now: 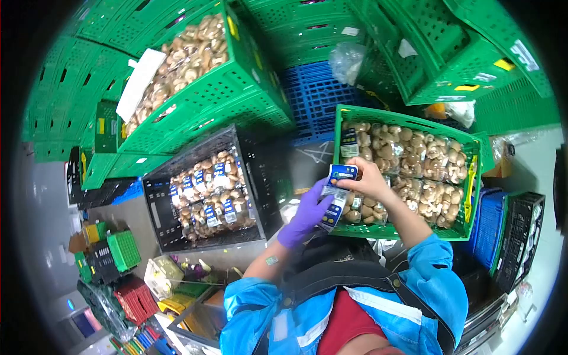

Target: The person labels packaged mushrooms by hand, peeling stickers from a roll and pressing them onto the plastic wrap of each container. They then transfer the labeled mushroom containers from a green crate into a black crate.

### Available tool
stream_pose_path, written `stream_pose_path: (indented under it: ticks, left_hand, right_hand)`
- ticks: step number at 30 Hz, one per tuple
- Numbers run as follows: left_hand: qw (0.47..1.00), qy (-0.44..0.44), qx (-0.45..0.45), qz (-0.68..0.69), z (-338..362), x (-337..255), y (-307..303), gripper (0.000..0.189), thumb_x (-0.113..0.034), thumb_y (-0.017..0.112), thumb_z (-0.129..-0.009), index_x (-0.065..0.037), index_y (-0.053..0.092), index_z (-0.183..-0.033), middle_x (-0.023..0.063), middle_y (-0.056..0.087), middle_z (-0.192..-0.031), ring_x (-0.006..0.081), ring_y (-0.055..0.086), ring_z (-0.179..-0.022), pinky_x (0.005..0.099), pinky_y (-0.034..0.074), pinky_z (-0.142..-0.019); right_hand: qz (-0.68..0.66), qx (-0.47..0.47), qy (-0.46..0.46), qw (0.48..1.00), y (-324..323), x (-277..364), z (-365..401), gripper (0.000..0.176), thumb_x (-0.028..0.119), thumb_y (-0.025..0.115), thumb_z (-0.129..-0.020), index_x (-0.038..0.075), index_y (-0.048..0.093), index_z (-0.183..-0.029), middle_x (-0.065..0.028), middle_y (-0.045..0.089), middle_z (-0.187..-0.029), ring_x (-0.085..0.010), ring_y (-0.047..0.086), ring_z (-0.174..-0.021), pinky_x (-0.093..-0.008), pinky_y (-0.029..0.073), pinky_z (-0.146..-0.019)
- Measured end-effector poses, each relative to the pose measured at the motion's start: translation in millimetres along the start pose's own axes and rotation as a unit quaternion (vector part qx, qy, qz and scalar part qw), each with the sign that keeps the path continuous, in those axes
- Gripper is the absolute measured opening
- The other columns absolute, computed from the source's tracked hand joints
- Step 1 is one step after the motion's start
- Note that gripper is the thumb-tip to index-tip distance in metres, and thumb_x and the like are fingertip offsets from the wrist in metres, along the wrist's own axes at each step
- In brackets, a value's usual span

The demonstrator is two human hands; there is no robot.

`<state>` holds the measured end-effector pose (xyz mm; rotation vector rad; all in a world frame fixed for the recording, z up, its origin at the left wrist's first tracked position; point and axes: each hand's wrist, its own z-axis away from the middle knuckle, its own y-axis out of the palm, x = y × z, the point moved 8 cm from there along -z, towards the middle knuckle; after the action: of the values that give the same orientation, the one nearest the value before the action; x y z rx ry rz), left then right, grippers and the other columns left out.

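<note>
My left hand (pixel 305 214), in a purple glove, is closed on a strip of blue printed labels (pixel 332 214). The bare fingers of my right hand (pixel 368 179) pinch the upper end of the same strip. Both hands are over the left edge of a green crate (pixel 408 234) that holds wrapped packs of mushrooms (pixel 414 145). One pack at its upper left bears a label. To the left, a black crate (pixel 155 216) contains packs of mushrooms with blue labels (pixel 211 216).
A tall green crate (pixel 207 97) of loose mushrooms stands at upper left, with a white sheet (pixel 139 84) on its edge. Behind are a blue pallet (pixel 316 89), a clear plastic bag (pixel 347 61) and stacked green crates (pixel 432 53). Blue and black crates (pixel 520 242) stand at right.
</note>
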<state>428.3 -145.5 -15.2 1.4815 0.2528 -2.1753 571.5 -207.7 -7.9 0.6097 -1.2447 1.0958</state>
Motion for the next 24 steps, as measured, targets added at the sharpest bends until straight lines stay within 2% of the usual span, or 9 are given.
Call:
stream_pose_path:
  ticks: [3, 5, 7, 9, 11, 15, 17, 19, 24]
  left_hand:
    - [0.995, 0.081, -0.028, -0.06, -8, -18, 12, 0.05, -0.007, 0.059, -0.084, -0.002, 0.041, -0.13, 0.01, 0.055, -0.115, 0.0147, 0.055, -0.101, 0.0286, 0.047, -0.084]
    - [0.994, 0.016, 0.041, 0.096, -19, -9, 29, 0.044, -0.006, 0.06, -0.083, -0.001, 0.049, -0.124, 0.0091, 0.058, -0.111, 0.0137, 0.057, -0.098, 0.028, 0.049, -0.082]
    - [0.999, 0.002, 0.009, 0.048, -28, 3, 34, 0.03, -0.006, 0.061, -0.082, 0.001, 0.058, -0.111, 0.0083, 0.063, -0.098, 0.0127, 0.061, -0.086, 0.0253, 0.051, -0.072]
    - [0.991, -0.101, -0.071, 0.044, -36, 26, 31, 0.016, -0.013, 0.069, -0.078, -0.001, 0.063, -0.087, 0.004, 0.064, -0.074, 0.0085, 0.06, -0.064, 0.0239, 0.049, -0.056]
    - [0.991, -0.109, -0.062, 0.039, -39, 36, 40, 0.016, -0.014, 0.07, -0.078, -0.002, 0.063, -0.085, 0.0038, 0.063, -0.072, 0.0083, 0.059, -0.062, 0.0241, 0.048, -0.054]
    - [0.993, -0.113, -0.018, 0.006, -35, 52, 42, 0.018, -0.013, 0.068, -0.079, -0.001, 0.062, -0.092, 0.0045, 0.064, -0.075, 0.0089, 0.06, -0.066, 0.0244, 0.049, -0.058]
    - [0.999, 0.009, 0.036, -0.005, -37, 26, 47, 0.024, -0.007, 0.061, -0.082, -0.001, 0.06, -0.106, 0.0053, 0.064, -0.089, 0.0115, 0.062, -0.076, 0.0232, 0.049, -0.068]
    - [1.0, 0.012, 0.021, 0.014, -39, 30, 43, 0.027, -0.006, 0.059, -0.082, -0.002, 0.06, -0.11, 0.0048, 0.065, -0.09, 0.0106, 0.062, -0.078, 0.0236, 0.049, -0.071]
    - [0.988, -0.15, -0.028, -0.014, -45, 36, 31, 0.023, -0.012, 0.065, -0.079, 0.001, 0.065, -0.099, 0.0042, 0.066, -0.08, 0.0097, 0.062, -0.072, 0.0238, 0.049, -0.064]
  right_hand:
    - [0.041, -0.006, -0.076, 0.996, -1, 9, 17, 0.021, 0.019, 0.072, -0.075, 0.0, 0.063, -0.077, -0.0073, 0.058, -0.059, -0.0102, 0.054, -0.055, -0.0269, 0.042, -0.051]
    - [0.082, 0.016, -0.066, 0.994, -6, 10, 25, 0.02, 0.019, 0.072, -0.076, 0.001, 0.063, -0.077, -0.0075, 0.058, -0.058, -0.0121, 0.055, -0.054, -0.0272, 0.042, -0.052]
    - [0.182, -0.037, -0.063, 0.981, -25, 8, 27, 0.022, 0.021, 0.074, -0.075, 0.002, 0.063, -0.077, -0.0078, 0.058, -0.058, -0.0127, 0.053, -0.051, -0.0256, 0.042, -0.051]
    - [0.114, -0.059, 0.001, 0.992, -42, -2, 28, 0.022, 0.02, 0.075, -0.074, 0.002, 0.063, -0.076, -0.0051, 0.059, -0.059, -0.0094, 0.054, -0.054, -0.024, 0.042, -0.052]
    - [-0.064, 0.071, 0.088, 0.992, -37, -26, 21, 0.02, 0.015, 0.075, -0.074, 0.001, 0.062, -0.08, -0.0001, 0.06, -0.065, -0.0063, 0.054, -0.057, -0.0209, 0.043, -0.05]
    - [-0.08, 0.179, 0.101, 0.975, -27, -60, 9, 0.024, 0.011, 0.072, -0.075, 0.001, 0.061, -0.094, -0.0006, 0.062, -0.072, -0.0089, 0.058, -0.065, -0.0229, 0.048, -0.059]
    - [-0.052, 0.18, 0.099, 0.977, -20, -64, 10, 0.024, 0.016, 0.072, -0.076, 0.001, 0.063, -0.092, -0.0014, 0.062, -0.068, -0.0082, 0.056, -0.06, -0.0225, 0.046, -0.056]
    - [-0.019, 0.177, 0.087, 0.98, -15, -59, 9, 0.026, 0.02, 0.072, -0.076, 0.0, 0.064, -0.091, -0.0023, 0.062, -0.065, -0.0076, 0.055, -0.056, -0.0222, 0.044, -0.053]
    - [0.067, 0.043, 0.009, 0.997, -40, -23, 12, 0.017, 0.015, 0.069, -0.077, 0.0, 0.065, -0.085, -0.0034, 0.063, -0.065, -0.0067, 0.054, -0.058, -0.0234, 0.044, -0.054]
